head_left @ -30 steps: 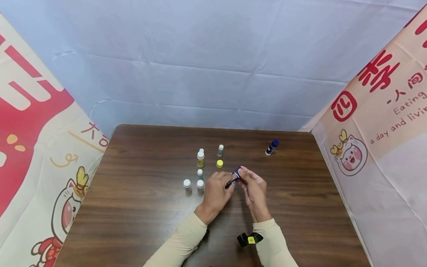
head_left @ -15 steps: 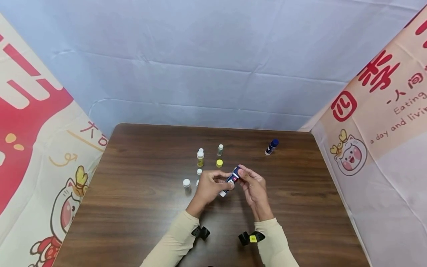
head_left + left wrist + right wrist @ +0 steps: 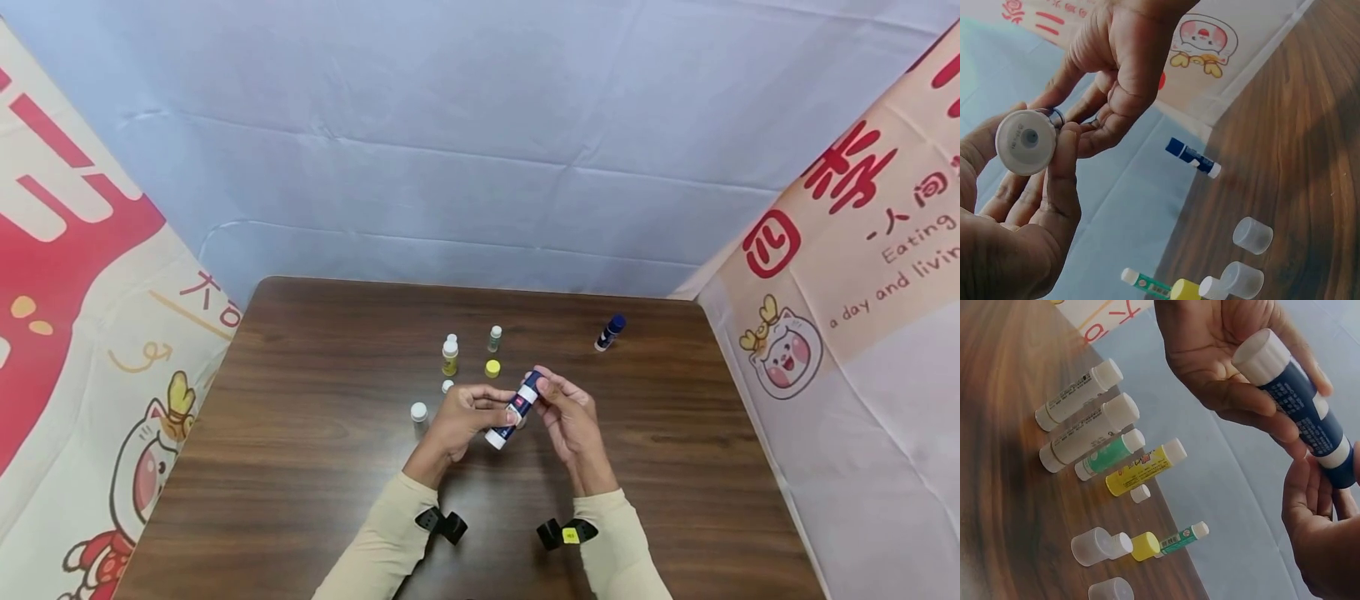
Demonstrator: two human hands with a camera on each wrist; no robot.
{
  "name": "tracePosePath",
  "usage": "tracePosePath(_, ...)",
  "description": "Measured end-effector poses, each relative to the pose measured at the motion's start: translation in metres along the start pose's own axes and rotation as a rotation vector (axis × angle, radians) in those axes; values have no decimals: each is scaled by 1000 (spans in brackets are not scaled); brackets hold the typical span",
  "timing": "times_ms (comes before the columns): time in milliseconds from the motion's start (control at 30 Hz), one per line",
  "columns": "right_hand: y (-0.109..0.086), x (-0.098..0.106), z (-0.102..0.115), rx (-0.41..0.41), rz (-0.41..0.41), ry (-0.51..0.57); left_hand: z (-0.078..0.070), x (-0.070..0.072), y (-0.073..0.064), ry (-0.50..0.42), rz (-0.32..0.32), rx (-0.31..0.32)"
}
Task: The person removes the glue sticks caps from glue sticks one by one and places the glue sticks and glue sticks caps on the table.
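A dark blue glue stick with a white base is held aslant above the table between both hands. My left hand pinches its body between thumb and fingers. At the other end, my right hand grips the blue cap with thumb and fingertips. Between body and cap a white band shows in the right wrist view. The left wrist view looks straight at the round white base, which hides most of the stick.
A second blue glue stick stands at the back right. Left of the hands stand white glue sticks, a green one and a yellow one. A yellow cap and translucent caps are on the wooden table.
My left hand has shifted left and turned, sliding back along the glue stick so its body and white base come into view. The white band widens to sight; my right hand stays nearly still.
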State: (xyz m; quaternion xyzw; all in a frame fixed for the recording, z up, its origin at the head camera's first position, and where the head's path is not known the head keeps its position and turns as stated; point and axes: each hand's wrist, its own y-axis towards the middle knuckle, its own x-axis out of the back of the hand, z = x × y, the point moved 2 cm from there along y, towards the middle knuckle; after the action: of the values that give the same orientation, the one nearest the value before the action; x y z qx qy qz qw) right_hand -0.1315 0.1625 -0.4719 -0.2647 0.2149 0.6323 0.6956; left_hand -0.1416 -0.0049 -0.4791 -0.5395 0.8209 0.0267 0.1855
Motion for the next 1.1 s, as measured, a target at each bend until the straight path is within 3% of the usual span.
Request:
tracePosePath(367,1,-3,6,-8,-16,-41,-4,7,-2,35,41,-36)
tracePosePath(733,1,-3,10,-18,-25,-68,-13,18,-3,35,77,-143)
tracePosePath(900,1,0,9,-15,-35,-68,-21,27,-4,57,48,-179)
tracePosePath(1100,3,6,9,14,-54,-78,-36,44,-5,84,-32,-221)
